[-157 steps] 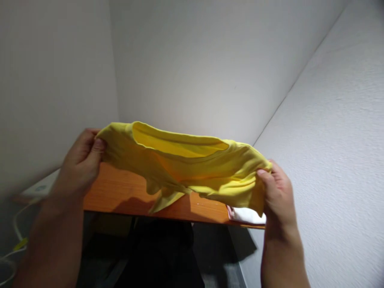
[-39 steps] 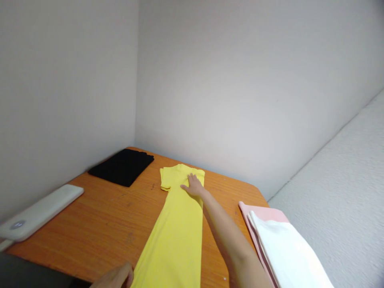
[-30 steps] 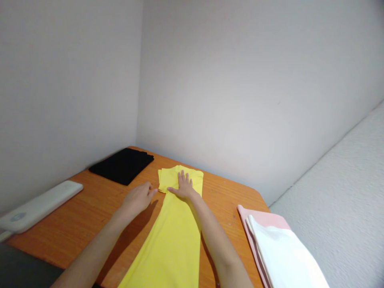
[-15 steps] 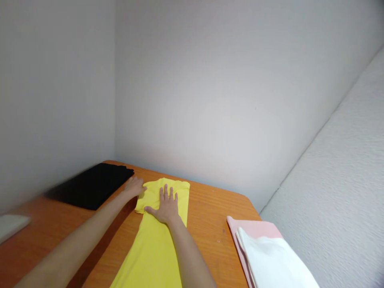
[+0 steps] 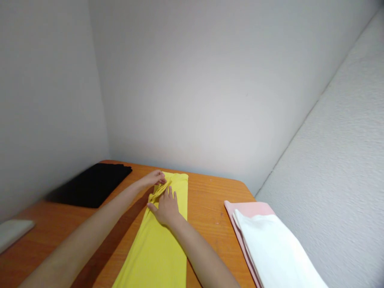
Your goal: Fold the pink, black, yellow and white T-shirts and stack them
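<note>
A yellow garment (image 5: 162, 248), folded into a long strip, lies along the wooden table. Near its far end, my left hand (image 5: 156, 177) pinches a bunched flap of the cloth, perhaps a sleeve, lifted and turned inward over the strip. My right hand (image 5: 168, 208) rests flat on the garment just below that flap, fingers spread, with the fingertips at the gathered cloth.
A folded black cloth (image 5: 93, 184) lies at the table's far left. On the right, a folded white cloth (image 5: 276, 244) sits on a pink one (image 5: 252, 208). A white flat object (image 5: 15, 232) is at the left edge. Walls border the wooden table (image 5: 210, 200).
My left hand has moved right, carrying the flap from the strip's left side inward over it. My right hand stays on the garment. The view has shifted slightly.
</note>
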A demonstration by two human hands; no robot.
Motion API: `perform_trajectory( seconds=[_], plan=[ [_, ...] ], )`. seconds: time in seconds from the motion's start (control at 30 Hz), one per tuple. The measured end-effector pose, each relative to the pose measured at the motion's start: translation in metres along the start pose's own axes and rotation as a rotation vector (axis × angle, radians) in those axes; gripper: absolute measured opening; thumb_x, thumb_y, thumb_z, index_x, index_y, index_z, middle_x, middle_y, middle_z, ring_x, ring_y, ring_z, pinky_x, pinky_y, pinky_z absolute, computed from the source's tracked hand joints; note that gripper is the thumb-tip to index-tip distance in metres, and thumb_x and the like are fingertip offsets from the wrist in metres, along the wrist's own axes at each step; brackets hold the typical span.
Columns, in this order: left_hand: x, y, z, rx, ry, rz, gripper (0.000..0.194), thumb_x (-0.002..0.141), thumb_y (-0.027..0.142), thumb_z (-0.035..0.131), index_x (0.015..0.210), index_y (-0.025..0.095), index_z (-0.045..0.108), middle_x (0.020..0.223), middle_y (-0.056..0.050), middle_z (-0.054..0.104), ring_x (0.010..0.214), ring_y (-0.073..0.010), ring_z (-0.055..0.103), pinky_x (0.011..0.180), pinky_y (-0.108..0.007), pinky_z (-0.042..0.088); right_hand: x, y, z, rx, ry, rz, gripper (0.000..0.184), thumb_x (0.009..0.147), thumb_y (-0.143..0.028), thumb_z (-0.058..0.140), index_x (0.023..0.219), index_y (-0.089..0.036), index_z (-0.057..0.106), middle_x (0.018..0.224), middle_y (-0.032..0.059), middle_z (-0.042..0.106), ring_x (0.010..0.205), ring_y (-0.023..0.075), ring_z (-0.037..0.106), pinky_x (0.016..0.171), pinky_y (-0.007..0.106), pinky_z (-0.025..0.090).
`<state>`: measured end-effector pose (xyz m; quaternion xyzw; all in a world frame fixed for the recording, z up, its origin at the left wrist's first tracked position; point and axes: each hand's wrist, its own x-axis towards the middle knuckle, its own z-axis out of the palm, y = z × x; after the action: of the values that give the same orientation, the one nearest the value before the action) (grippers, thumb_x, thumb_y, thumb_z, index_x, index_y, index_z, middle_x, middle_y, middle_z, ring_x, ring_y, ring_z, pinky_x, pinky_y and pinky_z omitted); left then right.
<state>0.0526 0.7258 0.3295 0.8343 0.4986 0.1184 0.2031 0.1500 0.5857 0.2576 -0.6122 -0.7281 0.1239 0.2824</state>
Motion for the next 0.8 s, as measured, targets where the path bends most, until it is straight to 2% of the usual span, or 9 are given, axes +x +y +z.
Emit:
perform_trajectory(
  seconds=[0.13,0.2,0.23,0.3,0.37,0.47,0.57,0.7,0.8],
  plan=[
    [-0.035,-0.002,0.035,0.108,-0.076,0.179,0.045,0.091,0.047,0.047,0.12,0.017,0.064,0.138,-0.012,0.058,0.131,-0.0225,0.051,0.112,-0.039,0.036,-0.055,-0.009,0.007,0.004,-0.117,-0.119,0.093,0.088,-0.076,0.032,0.152,-0.009,0.029,0.157,0.021,0.022,0.148,0.0387,0.006,0.116,0.063,0.007],
    [-0.05,-0.006,0.049,0.202,-0.083,0.221,0.052,0.091,0.045,0.044,0.134,0.017,0.056,0.153,-0.011,0.039,0.145,-0.0255,0.03,0.12,-0.047,0.019,-0.071,-0.007,0.002,0.021,-0.104,-0.227,0.089,0.087,-0.073,0.041,0.152,-0.013,0.03,0.157,0.0199,0.024,0.146,0.0384,0.018,0.115,0.061,0.016],
    [-0.056,-0.007,0.054,0.247,-0.082,0.236,0.055,0.091,0.043,0.042,0.138,0.017,0.052,0.157,-0.011,0.032,0.148,-0.026,0.022,0.121,-0.049,0.012,-0.072,-0.003,-0.003,0.031,-0.097,-0.241,0.078,0.09,-0.068,0.042,0.149,-0.016,0.038,0.154,0.0184,0.034,0.141,0.0361,0.031,0.112,0.057,0.026],
    [-0.063,-0.007,0.061,0.325,-0.075,0.258,0.057,0.094,0.042,0.037,0.144,0.015,0.046,0.159,-0.011,0.026,0.15,-0.0257,0.016,0.121,-0.051,0.008,-0.062,0.012,-0.021,0.03,-0.074,-0.15,0.053,0.098,-0.052,0.035,0.132,-0.019,0.058,0.133,0.0147,0.059,0.121,0.0284,0.056,0.101,0.044,0.043],
    [-0.066,-0.006,0.064,0.386,-0.063,0.272,0.059,0.095,0.043,0.033,0.146,0.014,0.043,0.159,-0.011,0.025,0.15,-0.0254,0.016,0.121,-0.049,0.01,-0.038,0.033,-0.039,-0.016,-0.014,0.021,0.05,0.102,-0.038,0.022,0.125,-0.016,0.062,0.12,0.0143,0.067,0.11,0.0245,0.062,0.094,0.038,0.046],
    [-0.068,-0.003,0.066,0.461,-0.026,0.275,0.06,0.097,0.044,0.03,0.147,0.013,0.042,0.159,-0.012,0.025,0.149,-0.0259,0.017,0.121,-0.049,0.013,-0.001,0.066,-0.052,-0.095,0.047,0.108,0.054,0.102,-0.035,0.02,0.145,-0.008,0.04,0.147,0.0181,0.045,0.136,0.0263,0.042,0.11,0.041,0.033],
    [-0.07,-0.002,0.07,0.523,0.024,0.262,0.059,0.098,0.043,0.029,0.146,0.013,0.042,0.158,-0.011,0.027,0.149,-0.0258,0.02,0.121,-0.048,0.016,0.019,0.09,-0.045,-0.143,-0.008,0.103,0.061,0.101,-0.042,0.027,0.153,-0.01,0.027,0.159,0.0118,0.022,0.148,0.0256,0.019,0.119,0.042,0.017],
    [-0.069,-0.003,0.075,0.587,0.086,0.219,0.059,0.098,0.042,0.028,0.145,0.011,0.045,0.158,-0.013,0.028,0.148,-0.0272,0.023,0.119,-0.047,0.02,0.028,0.1,-0.035,-0.201,-0.078,0.148,0.068,0.099,-0.051,0.024,0.154,-0.011,0.023,0.16,0.0097,0.017,0.149,0.0283,0.012,0.12,0.05,0.008],
    [-0.063,-0.003,0.077,0.61,0.103,0.186,0.059,0.098,0.042,0.029,0.144,0.01,0.045,0.157,-0.015,0.029,0.147,-0.0289,0.025,0.118,-0.049,0.022,0.031,0.094,-0.039,-0.243,-0.101,0.163,0.069,0.098,-0.05,0.024,0.154,-0.008,0.023,0.16,0.0111,0.015,0.15,0.0278,0.001,0.118,0.053,-0.006]
  ],
)
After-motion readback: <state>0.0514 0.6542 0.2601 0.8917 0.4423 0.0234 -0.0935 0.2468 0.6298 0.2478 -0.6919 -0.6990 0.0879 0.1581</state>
